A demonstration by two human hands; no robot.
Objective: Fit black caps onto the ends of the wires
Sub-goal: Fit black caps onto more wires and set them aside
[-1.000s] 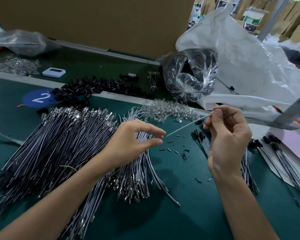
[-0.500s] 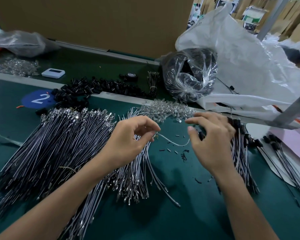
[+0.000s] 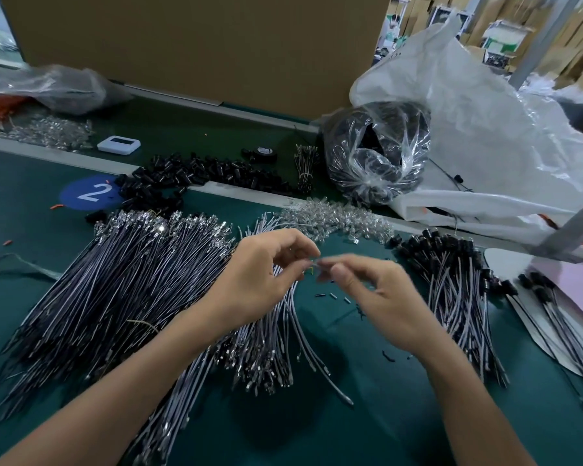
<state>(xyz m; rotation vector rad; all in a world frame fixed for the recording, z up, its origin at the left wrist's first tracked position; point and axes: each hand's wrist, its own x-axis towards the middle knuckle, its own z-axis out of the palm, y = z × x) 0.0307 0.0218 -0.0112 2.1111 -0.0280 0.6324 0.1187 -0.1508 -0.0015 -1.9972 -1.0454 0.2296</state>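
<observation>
Over the right edge of the big wire pile (image 3: 115, 280) on the tabletop (image 3: 367, 415), the left hand (image 3: 260, 277) and right hand (image 3: 381, 297) meet fingertip to fingertip. Each grip is pinched on one small piece (image 3: 313, 268), too blurred to name. Right of the pile lie capped wires (image 3: 451, 290); beyond the pile sit loose black caps (image 3: 182, 173).
</observation>
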